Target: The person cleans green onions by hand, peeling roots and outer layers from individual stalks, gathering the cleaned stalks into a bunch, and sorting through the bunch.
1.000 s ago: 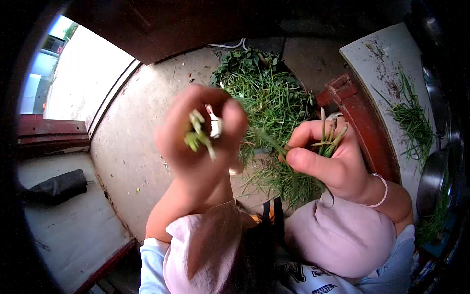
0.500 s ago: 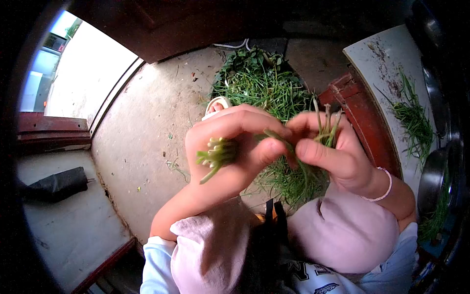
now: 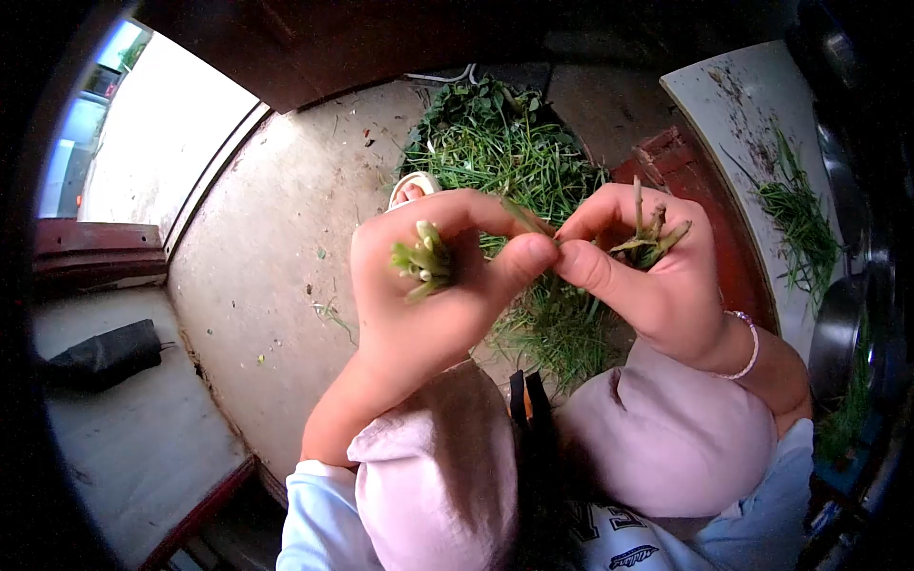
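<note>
My left hand (image 3: pixel 419 285) is closed round a bunch of green stems (image 3: pixel 422 261), whose pale cut ends poke out over the palm side. Its thumb and forefinger pinch a thin green blade (image 3: pixel 521 215). Fingertips of my right hand (image 3: pixel 657 271) meet them there, pinching at the same spot. Darker, ragged stem ends (image 3: pixel 649 235) stick out of my right fist. Below and beyond both hands lies a pile of cut grass-like greens (image 3: pixel 519 162), with broader leaves at its far side.
More long greens (image 3: pixel 800 219) lie on a soil-specked white slab (image 3: pixel 700 90) at the right, near metal pans (image 3: pixel 840 328). A red wooden piece (image 3: pixel 681 167) stands beside the pile. A black object (image 3: pixel 109 354) rests on the pale surface at left. Plant scraps dot the floor (image 3: pixel 276 247).
My right hand has turned a little, and its stem ends now splay lower. The fingertips of both hands have come together. The bunch in my left hand has tilted more upright.
</note>
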Motion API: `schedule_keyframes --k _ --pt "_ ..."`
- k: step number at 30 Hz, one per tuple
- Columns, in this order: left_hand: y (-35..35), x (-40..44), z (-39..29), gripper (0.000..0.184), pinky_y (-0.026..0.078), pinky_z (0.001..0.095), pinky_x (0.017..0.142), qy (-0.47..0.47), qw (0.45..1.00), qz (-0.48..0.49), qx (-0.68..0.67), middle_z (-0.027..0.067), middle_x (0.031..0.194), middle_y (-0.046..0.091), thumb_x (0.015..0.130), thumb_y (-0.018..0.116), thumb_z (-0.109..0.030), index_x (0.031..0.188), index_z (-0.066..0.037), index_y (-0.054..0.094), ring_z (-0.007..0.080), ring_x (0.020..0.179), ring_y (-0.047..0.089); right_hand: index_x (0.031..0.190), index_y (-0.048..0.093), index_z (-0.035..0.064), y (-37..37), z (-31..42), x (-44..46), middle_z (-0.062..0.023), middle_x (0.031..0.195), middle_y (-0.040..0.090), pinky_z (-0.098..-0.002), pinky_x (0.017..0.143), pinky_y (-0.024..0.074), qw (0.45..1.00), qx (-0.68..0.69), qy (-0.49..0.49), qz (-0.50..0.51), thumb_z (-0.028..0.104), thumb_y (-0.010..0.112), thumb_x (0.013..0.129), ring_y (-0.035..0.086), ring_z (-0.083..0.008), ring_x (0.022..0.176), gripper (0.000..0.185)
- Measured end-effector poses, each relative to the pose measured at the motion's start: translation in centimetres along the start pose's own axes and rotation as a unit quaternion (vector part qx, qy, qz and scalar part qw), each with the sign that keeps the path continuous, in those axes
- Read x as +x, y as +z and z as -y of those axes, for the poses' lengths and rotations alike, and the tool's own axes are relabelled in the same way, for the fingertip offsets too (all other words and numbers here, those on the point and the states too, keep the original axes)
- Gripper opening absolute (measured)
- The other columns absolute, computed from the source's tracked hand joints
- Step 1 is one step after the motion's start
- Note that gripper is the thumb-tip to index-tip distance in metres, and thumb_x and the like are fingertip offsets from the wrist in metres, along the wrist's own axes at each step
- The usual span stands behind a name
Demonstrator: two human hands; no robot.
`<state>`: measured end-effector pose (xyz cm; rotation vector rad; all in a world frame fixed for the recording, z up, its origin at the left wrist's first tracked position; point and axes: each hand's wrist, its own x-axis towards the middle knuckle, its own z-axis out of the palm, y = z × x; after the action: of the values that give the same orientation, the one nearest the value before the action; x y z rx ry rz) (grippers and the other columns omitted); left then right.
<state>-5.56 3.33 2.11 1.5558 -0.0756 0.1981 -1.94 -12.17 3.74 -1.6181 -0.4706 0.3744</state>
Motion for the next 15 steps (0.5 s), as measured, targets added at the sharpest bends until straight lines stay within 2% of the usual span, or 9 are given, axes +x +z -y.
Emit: schedule_keyframes --k 3,5,7,8,10,11,12,13,15 --pt "0.2 0.1 -0.1 0.008 0.035 0.0183 0.043 0.080 0.996 0.004 0.046 0.0032 0.059 0.057 0.067 0.064 -0.003 0.065 -0.001 0.056 0.0053 0.049 0.047 0.068 0.054 0.0007 0.0 0.3 -0.4 0.0057 0.057 0.047 -0.0160 0.043 0.0296 0.998 0.048 0.031 0.011 0.008 0.058 0.073 0.038 0.0003 0.052 0.010" --pt "0.3 0.1 -0.2 0.010 0.038 0.0205 0.044 0.138 0.981 -0.002 0.139 0.0036 0.057 0.056 0.069 0.062 -0.005 0.064 -0.001 0.055 0.0076 0.050 0.049 0.068 0.053 0.0007 -0.2 0.4 -0.5 0.0054 0.057 0.047 -0.0160 0.044 0.0300 0.999 0.036 0.027 0.010 0.008 0.058 0.073 0.038 0.0000 0.052 0.010" --pt "0.2 0.1 -0.1 0.009 0.038 0.0207 0.044 0.143 0.978 -0.003 0.155 0.0037 0.056 0.055 0.070 0.061 -0.005 0.064 -0.001 0.055 0.0077 0.049 0.049 0.067 0.053 0.0008 -0.4 0.5 -0.5 0.0050 0.057 0.047 -0.0160 0.044 0.0304 0.999 0.025 0.024 0.008 0.008 0.057 0.073 0.039 -0.0003 0.052 0.011" --pt "0.1 0.0 0.0 0.009 0.038 0.0210 0.044 0.145 0.974 -0.005 0.173 0.0039 0.055 0.054 0.071 0.060 -0.006 0.065 -0.001 0.055 0.0078 0.049 0.049 0.069 0.052 0.0000 -0.7 0.7 -0.5 0.0009 0.060 0.050 -0.0172 0.049 0.0346 0.998 0.011 0.050 0.030 0.007 0.054 0.074 0.044 -0.0033 0.055 0.008" --pt "0.2 0.4 0.8 0.007 0.036 0.0200 0.043 0.144 0.977 -0.094 0.126 0.0023 0.054 0.052 0.073 0.058 -0.005 0.068 -0.001 0.055 0.0064 0.049 0.048 0.072 0.052 -0.0008 -0.7 0.7 -0.6 -0.0032 0.062 0.053 -0.0184 0.054 0.0388 0.996 -0.002 0.075 0.052 0.006 0.052 0.074 0.049 -0.0064 0.057 0.007" --pt "-0.1 -0.1 0.3 0.007 0.034 0.0179 0.042 0.039 0.989 -0.117 0.087 -0.0001 0.055 0.051 0.074 0.057 -0.005 0.070 -0.001 0.055 0.0041 0.049 0.047 0.070 0.053 -0.0002 -0.6 0.5 -0.7 -0.0011 0.061 0.053 -0.0178 0.052 0.0384 0.994 0.036 0.086 0.051 0.006 0.053 0.074 0.048 -0.0049 0.056 0.007" --pt "-0.5 0.4 1.1 0.006 0.031 0.0154 0.041 0.084 0.976 -0.153 0.128 -0.0025 0.056 0.049 0.075 0.056 -0.004 0.071 0.000 0.055 0.0013 0.049 0.044 0.068 0.054 0.0004 -0.6 0.4 -0.8 0.0009 0.060 0.053 -0.0172 0.050 0.0379 0.991 0.074 0.098 0.051 0.007 0.055 0.073 0.048 -0.0035 0.056 0.008" --pt "-0.8 0.7 1.4 0.005 0.030 0.0147 0.041 0.069 0.970 -0.172 0.159 -0.0020 0.058 0.050 0.075 0.056 -0.004 0.072 0.000 0.055 0.0006 0.049 0.043 0.068 0.054 0.0004 -0.7 0.4 -0.8 0.0009 0.060 0.053 -0.0172 0.050 0.0379 0.991 0.074 0.098 0.051 0.007 0.055 0.073 0.048 -0.0035 0.056 0.008" --pt "-0.8 1.2 1.8 0.006 0.029 0.0133 0.041 0.087 0.962 -0.193 0.173 0.0001 0.066 0.054 0.074 0.056 -0.003 0.079 0.001 0.056 -0.0009 0.048 0.041 0.073 0.052 -0.0027 -0.9 0.7 -0.7 -0.0051 0.062 0.054 -0.0198 0.052 0.0403 0.984 0.105 0.111 0.092 0.005 0.050 0.074 0.050 -0.0077 0.055 0.008"
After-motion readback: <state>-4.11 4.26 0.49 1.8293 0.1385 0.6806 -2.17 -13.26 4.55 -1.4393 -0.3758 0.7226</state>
